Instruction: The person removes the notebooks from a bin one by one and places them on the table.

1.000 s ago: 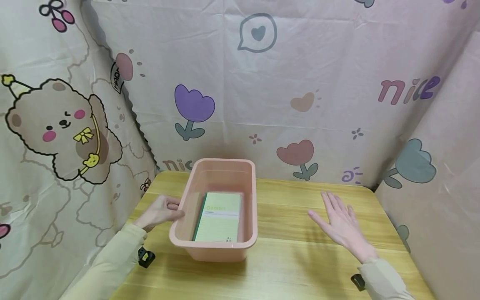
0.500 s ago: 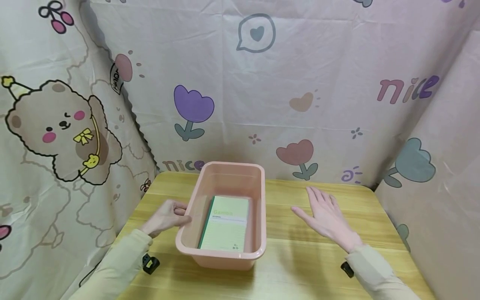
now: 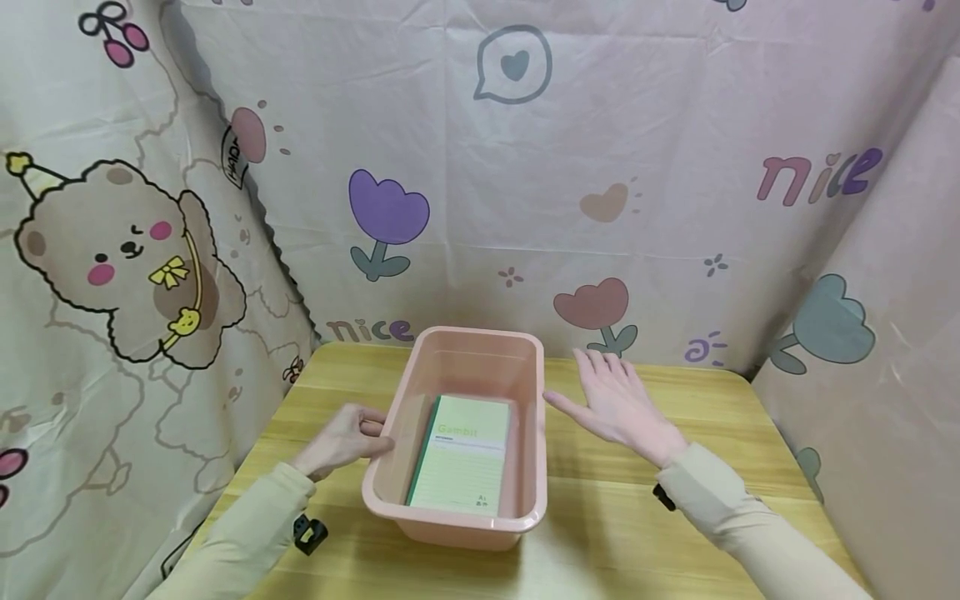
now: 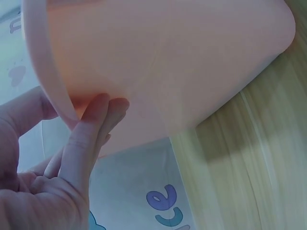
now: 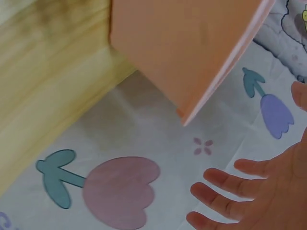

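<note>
A pink plastic basin (image 3: 457, 533) stands on the wooden table, long side running away from me. Flat on its bottom lies a pale green notebook (image 3: 465, 458) with a darker green spine and "Gambit" on the cover. My left hand (image 3: 345, 439) pinches the basin's left rim; in the left wrist view the thumb is on one side of the rim (image 4: 41, 62) and the fingers are on the other, against the wall. My right hand (image 3: 615, 404) is spread with straight fingers beside the right rim, its thumb tip right at that edge. It holds nothing.
The wooden table (image 3: 600, 533) extends right of the basin and in front of it. A printed cloth curtain (image 3: 667, 125) hangs close behind the table and along both sides. Small black devices (image 3: 309, 533) sit under both wrists.
The basin, with the notebook inside, has slid right and slightly toward me, my left hand moving along on its rim. My right hand has come left, up to the basin's right side.
</note>
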A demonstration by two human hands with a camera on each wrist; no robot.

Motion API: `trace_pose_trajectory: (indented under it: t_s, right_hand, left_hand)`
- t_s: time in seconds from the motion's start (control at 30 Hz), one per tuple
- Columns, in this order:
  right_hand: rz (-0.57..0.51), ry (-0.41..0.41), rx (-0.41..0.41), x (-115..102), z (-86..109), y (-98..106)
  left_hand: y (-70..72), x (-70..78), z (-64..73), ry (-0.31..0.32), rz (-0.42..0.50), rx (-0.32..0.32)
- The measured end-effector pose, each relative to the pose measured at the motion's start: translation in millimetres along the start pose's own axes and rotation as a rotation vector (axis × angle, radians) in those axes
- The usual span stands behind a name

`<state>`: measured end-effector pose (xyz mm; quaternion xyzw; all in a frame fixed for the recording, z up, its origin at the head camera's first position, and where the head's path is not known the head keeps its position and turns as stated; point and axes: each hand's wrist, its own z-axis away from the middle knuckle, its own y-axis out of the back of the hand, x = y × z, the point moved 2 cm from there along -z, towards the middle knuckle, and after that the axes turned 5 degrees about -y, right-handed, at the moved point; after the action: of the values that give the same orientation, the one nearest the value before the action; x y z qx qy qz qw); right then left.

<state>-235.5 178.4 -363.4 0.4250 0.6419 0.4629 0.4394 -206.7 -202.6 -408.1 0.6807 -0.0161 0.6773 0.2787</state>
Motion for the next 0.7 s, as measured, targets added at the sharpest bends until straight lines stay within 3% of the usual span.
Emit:
trace_pose_trajectory:
  t_s: [0.27,0.7]
  right_hand:
    - [0.051,0.036,-0.021,-28.1,-23.8,8.8]
    - [0.051,0.027,-0.225,-95.5,-66.3,14.6]
  left_hand:
    - [-3.7,1.4,0.3,0.005,-0.01,0.0]
    - [-8.8,2.8,2.2,-0.024,0.001,-0.003]
